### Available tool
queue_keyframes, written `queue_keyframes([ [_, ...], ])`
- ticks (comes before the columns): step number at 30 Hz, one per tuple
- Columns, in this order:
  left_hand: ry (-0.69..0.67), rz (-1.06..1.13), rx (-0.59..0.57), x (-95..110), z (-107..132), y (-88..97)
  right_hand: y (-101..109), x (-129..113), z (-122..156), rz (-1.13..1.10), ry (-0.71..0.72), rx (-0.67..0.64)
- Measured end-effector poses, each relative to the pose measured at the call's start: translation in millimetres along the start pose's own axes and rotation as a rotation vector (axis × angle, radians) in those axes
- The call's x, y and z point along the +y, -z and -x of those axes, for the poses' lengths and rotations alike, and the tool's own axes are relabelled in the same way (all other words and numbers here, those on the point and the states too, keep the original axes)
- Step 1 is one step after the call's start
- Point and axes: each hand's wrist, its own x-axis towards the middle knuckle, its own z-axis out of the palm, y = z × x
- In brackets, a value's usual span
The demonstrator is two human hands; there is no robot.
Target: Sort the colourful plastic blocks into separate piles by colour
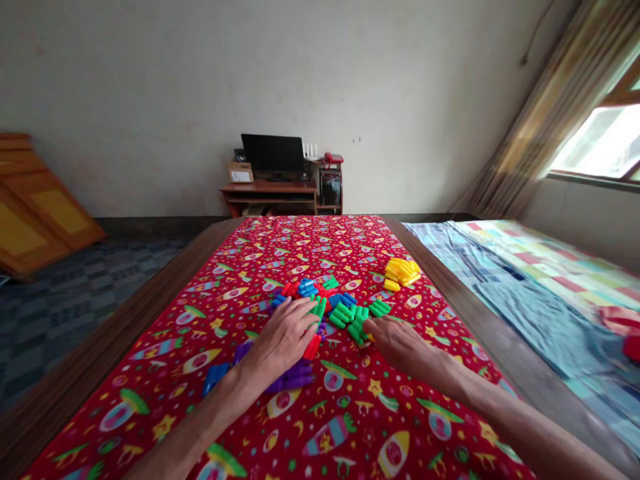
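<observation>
Your arms are above red rocket cloth, with room to both worktop edges. Your left hand touches mixed plastic pieces, your right hand green pieces; I can't tell if either grip is closed.

Left hand, right hand, green pieces

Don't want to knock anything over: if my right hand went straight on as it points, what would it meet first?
Most likely the green pieces just ahead of your right hand; whether they touch is unclear.
</observation>
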Motion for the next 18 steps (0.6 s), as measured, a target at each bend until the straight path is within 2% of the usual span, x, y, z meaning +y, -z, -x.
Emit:
queue_keyframes([
  [2,-0.013,-0.007,0.036,-2.6,-0.2,1.0,15.0,16.4,-4.7,-0.192,-0.060,-0.077],
  [4,-0.024,-0.011,0.057,-4.1,-1.2,2.4,29.3,40.7,-9.3,-0.316,-0.186,-0.060],
  [7,-0.021,-0.005,0.065,-7.6,-2.5,2.3,37.9,87.1,-13.9,-0.321,-0.495,0.163],
  [9,-0.010,0.000,0.066,-12.4,-2.1,0.1,33.4,116.1,-15.3,-0.264,-0.718,0.291],
  [11,0.013,-0.004,0.068,-19.1,-0.7,-2.9,23.3,136.6,-15.2,-0.181,-0.872,0.362],
  [14,0.062,-0.008,0.067,-31.2,2.6,-6.7,8.5,147.2,-12.2,-0.090,-0.904,0.353],
  [18,0.143,0.016,0.047,-49.2,8.0,-10.9,8.3,131.5,-6.7,0.041,-0.801,0.285],
])
